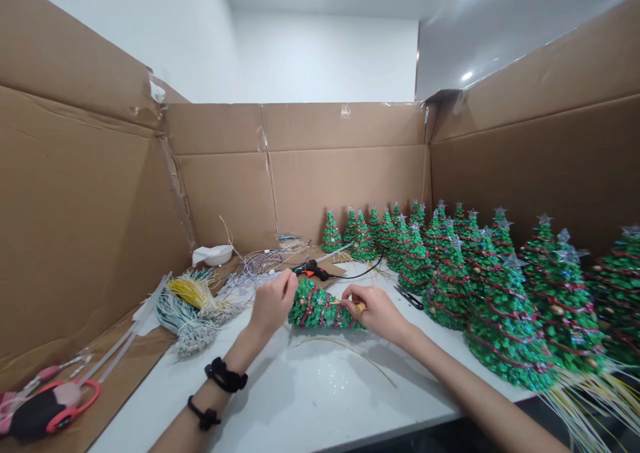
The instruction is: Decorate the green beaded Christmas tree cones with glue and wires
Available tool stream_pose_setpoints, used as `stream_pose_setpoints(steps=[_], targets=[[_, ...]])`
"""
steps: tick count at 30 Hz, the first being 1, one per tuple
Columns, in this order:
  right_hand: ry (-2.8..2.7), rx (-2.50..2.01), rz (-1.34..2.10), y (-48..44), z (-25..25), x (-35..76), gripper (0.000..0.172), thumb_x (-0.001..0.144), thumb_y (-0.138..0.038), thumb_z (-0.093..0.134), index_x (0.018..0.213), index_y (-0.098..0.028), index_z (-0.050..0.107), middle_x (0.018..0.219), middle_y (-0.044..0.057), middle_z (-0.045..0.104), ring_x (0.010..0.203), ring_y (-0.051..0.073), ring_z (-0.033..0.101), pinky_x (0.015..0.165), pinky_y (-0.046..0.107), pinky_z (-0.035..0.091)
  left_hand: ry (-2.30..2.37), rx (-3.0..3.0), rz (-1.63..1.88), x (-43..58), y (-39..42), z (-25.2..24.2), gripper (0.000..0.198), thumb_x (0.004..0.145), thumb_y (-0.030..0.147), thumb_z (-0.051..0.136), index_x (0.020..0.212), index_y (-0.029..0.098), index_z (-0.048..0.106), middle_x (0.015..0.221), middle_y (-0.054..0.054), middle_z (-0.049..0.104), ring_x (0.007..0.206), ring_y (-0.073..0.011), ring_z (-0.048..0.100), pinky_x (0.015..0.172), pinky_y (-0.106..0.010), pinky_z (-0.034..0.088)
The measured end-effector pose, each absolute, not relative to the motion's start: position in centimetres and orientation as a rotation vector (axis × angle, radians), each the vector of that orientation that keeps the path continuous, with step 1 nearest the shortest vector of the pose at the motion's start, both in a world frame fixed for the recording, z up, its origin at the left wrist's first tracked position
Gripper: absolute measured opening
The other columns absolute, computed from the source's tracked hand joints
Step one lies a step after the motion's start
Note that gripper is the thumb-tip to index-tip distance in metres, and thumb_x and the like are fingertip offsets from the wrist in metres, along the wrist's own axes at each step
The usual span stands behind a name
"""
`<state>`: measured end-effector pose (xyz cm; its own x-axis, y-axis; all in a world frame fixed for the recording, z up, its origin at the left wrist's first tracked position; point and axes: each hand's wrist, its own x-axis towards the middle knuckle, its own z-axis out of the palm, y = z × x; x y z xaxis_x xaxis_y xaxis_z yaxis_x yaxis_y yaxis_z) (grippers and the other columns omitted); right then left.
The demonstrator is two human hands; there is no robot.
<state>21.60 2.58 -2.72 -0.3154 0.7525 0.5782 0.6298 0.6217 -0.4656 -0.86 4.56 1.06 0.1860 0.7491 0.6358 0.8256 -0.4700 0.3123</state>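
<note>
A small green beaded tree (320, 306) with red garland lies on its side on the white tabletop (320, 386). My left hand (273, 300) is closed at the tree's left end, and what its fingers hold, if anything, is too small to name. At the right, my right hand (367, 306) is closed round a short yellowish stick (360, 308), its fingertips by the tree's garland. Thin pale wires (350, 350) curve over the table just below the tree.
Many finished-looking trees (515, 326) crowd the right side. Behind the hands lies a black glue gun (313, 270), with black scissors (410, 298) to its right. Wire bundles (187, 313) and a white dish (214, 256) are left. Cardboard walls (300, 173) enclose the table.
</note>
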Motion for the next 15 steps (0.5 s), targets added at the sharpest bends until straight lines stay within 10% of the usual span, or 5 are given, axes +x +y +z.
stream_pose_setpoints(steps=[7, 15], targets=[[-2.148, -1.238, 0.322, 3.1, -2.8, 22.4, 0.011, 0.076, -0.019, 0.055, 0.073, -0.018, 0.065, 0.059, -0.001, 0.061, 0.052, 0.011, 0.047, 0.051, 0.021, 0.029, -2.383, -2.789, -1.057, -4.0, 7.6, 1.5, 0.023, 0.071, 0.025, 0.032, 0.059, 0.017, 0.050, 0.039, 0.003, 0.048, 0.031, -0.0086, 0.032, 0.038, -0.021, 0.022], [-2.134, -1.336, 0.303, 3.6, -2.9, 22.8, 0.014, 0.075, -0.021, 0.052, 0.074, -0.019, 0.066, 0.066, 0.000, 0.064, 0.060, 0.013, 0.053, 0.054, 0.021, 0.030, -2.316, -2.965, -1.013, -3.6, 8.2, -0.4, 0.021, 0.070, 0.037, 0.042, 0.059, 0.019, 0.044, 0.045, 0.005, 0.045, 0.036, -0.0077, 0.036, 0.037, -0.020, 0.026]])
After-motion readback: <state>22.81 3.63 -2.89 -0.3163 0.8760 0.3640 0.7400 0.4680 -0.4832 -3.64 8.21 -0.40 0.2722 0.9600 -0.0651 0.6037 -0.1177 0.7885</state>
